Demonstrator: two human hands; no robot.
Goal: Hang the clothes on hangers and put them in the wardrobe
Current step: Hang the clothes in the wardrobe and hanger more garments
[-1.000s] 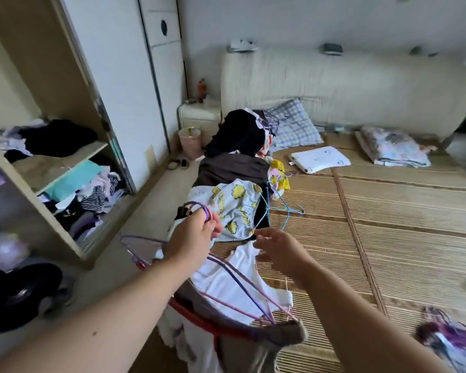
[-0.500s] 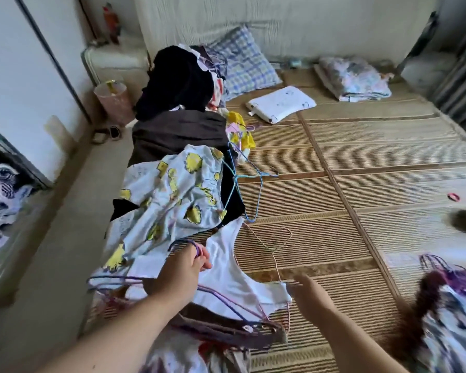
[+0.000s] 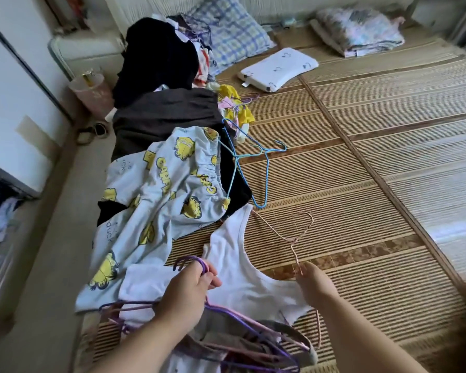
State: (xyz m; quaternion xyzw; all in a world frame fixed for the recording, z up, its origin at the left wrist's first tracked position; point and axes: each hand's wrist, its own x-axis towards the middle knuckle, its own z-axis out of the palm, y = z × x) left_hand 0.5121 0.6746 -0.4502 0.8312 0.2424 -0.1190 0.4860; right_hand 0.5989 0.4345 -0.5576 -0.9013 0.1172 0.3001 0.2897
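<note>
— While the left hand (image 3: 189, 292) has its fingers curled tight round the hooks of that bundle of purple hangers (image 3: 198, 261), which one is meant for the white vest (image 3: 240, 265)?

— The pink hanger (image 3: 293, 239), I think. It lies just right of the vest, its far end touching a strap. The right hand (image 3: 314, 286) pinches the thin wire at the near end.

— Flimsy, that wire?

— Light and springy, I'd guess. It would likely bend if tugged by one arm, so it's better held at the neck, under the hook.

— And the vest?

— It looks like thin, soft cotton, limp and almost weightless. It lies flat on the mat (image 3: 361, 157) between the two hands, its near edge under the bundle. I'd lift it by a shoulder strap and feed the wire in through the neck opening. The straps may slide off bare wire.

— The cartoon pyjamas (image 3: 156, 200)?

— Just beyond the vest, overlapping its left side. They look bulkier and floppy. The blue hanger (image 3: 242, 160) lies beyond the vest too, resting against them.
</note>
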